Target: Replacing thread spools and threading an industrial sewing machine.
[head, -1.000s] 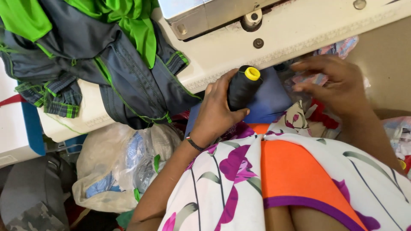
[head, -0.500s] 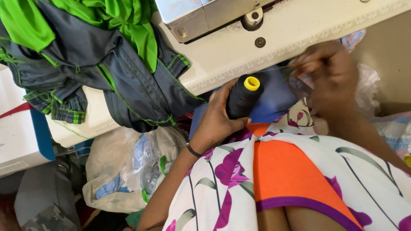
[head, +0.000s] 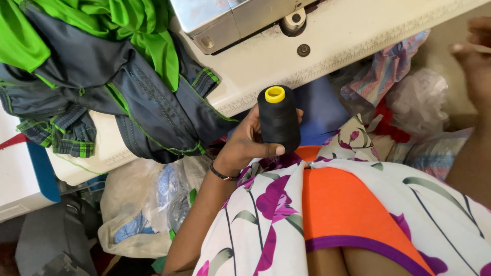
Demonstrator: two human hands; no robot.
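My left hand (head: pixel 244 144) grips a black thread cone (head: pixel 279 120) with a yellow core, held upright below the edge of the cream sewing table (head: pixel 327 48). A dark bracelet circles that wrist. My right hand (head: pixel 473 56) is raised at the far right edge, fingers pinched together; whatever it pinches is too thin and blurred to tell. A flowered white, purple and orange garment (head: pixel 332 214) covers my lap beneath both hands.
A grey and bright green garment (head: pixel 128 76) with a plaid lining is heaped on the table's left. The sewing machine base (head: pixel 230 20) sits at the top. Plastic bags (head: pixel 138 204) of cloth lie below left; fabric scraps and bags (head: pixel 404 97) are piled at right.
My right hand has moved away from the cone, up and to the right edge. The left hand keeps its hold on the cone, now more upright and lower in view.
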